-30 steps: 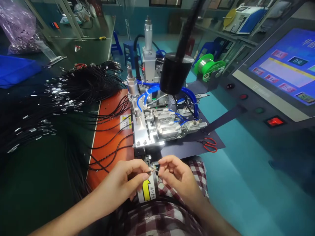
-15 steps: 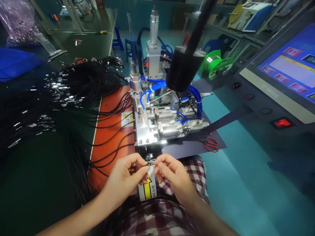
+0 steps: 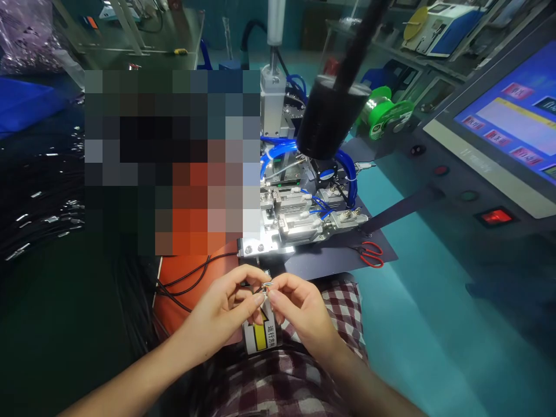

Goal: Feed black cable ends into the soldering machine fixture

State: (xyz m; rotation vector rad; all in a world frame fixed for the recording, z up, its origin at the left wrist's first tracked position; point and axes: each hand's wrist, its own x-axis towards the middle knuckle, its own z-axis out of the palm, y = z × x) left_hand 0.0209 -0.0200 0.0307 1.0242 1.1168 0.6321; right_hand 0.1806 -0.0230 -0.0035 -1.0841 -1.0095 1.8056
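Note:
My left hand point(image 3: 234, 304) pinches the end of a thin black cable between thumb and forefinger. From that end, small light-coloured wires point(image 3: 266, 284) stick out toward my right hand point(image 3: 302, 304). The right thumb and forefinger are closed on the wire tips, almost touching the left fingertips. Both hands are above my lap, just in front of the bench machine point(image 3: 299, 229) with its metal slides and blue air hoses. Below the fingers is a label with a yellow arrow point(image 3: 259, 336).
Red-handled scissors point(image 3: 372, 253) lie right of the machine. A control panel with a lit screen point(image 3: 512, 121) stands at right, and a black cylinder point(image 3: 330, 121) hangs overhead. Black cables point(image 3: 39, 168) are heaped at left. A pixelated block hides the area left of the machine.
My right hand has moved left, closer to my left hand, and its fingers have closed around the wire tips. At the back of the machine, the upright cylinder's top has risen, exposing a rod.

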